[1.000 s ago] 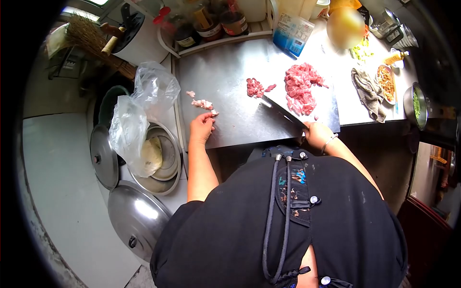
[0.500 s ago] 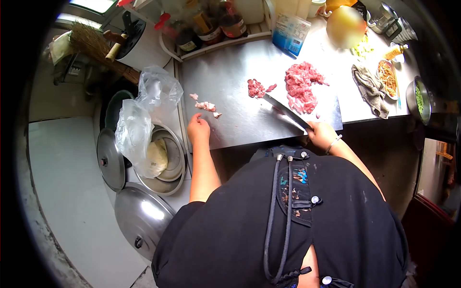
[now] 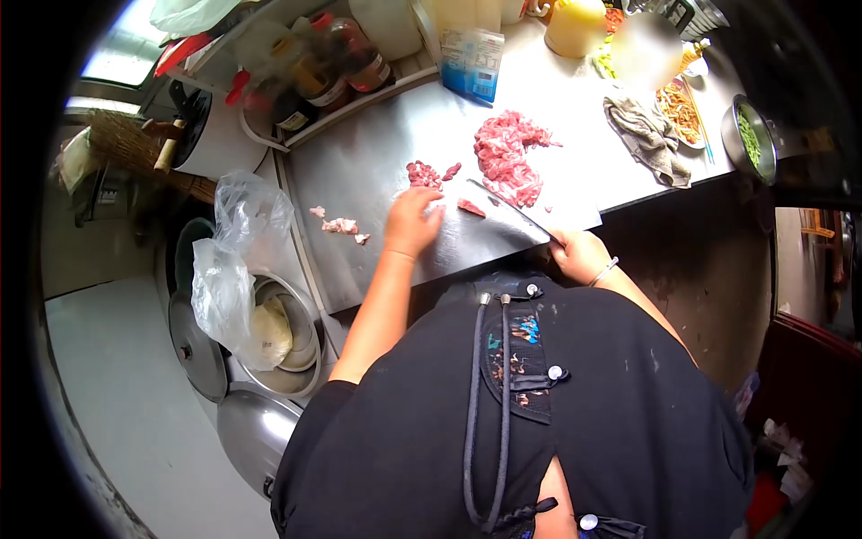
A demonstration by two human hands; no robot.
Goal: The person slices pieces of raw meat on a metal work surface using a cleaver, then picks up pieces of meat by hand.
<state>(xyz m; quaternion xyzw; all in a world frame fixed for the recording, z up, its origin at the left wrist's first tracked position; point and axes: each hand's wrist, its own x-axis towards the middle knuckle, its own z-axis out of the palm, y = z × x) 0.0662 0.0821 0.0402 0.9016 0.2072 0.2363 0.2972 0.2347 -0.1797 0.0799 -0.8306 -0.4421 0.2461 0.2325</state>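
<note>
A cleaver-like knife point(image 3: 516, 214) is in my right hand point(image 3: 582, 257), its fingers wrapped round the handle; the blade slants up and left, low over the steel surface. My left hand point(image 3: 413, 223) holds nothing, thumb apart from the fingers, its fingertips just below a small heap of chopped meat point(image 3: 422, 173). Between that hand and the blade lies a single strip of red meat point(image 3: 470, 207). Beyond the blade is a larger pile of sliced raw meat point(image 3: 507, 153). Pale fatty scraps point(image 3: 341, 225) lie to the left.
Sauce bottles point(image 3: 366, 67) stand on a rack behind the steel surface point(image 3: 359, 171), beside a blue-and-white packet point(image 3: 471, 67). A crumpled cloth point(image 3: 648, 135), a dish of shredded food point(image 3: 680, 115) and a bowl of greens point(image 3: 750, 139) are rightward. Plastic bags point(image 3: 224, 287) and metal lids point(image 3: 256, 436) sit left.
My left hand has moved right from the fatty scraps to the small chopped heap. A strip of meat now shows left of the blade. The view has shifted, while my right hand keeps the knife.
</note>
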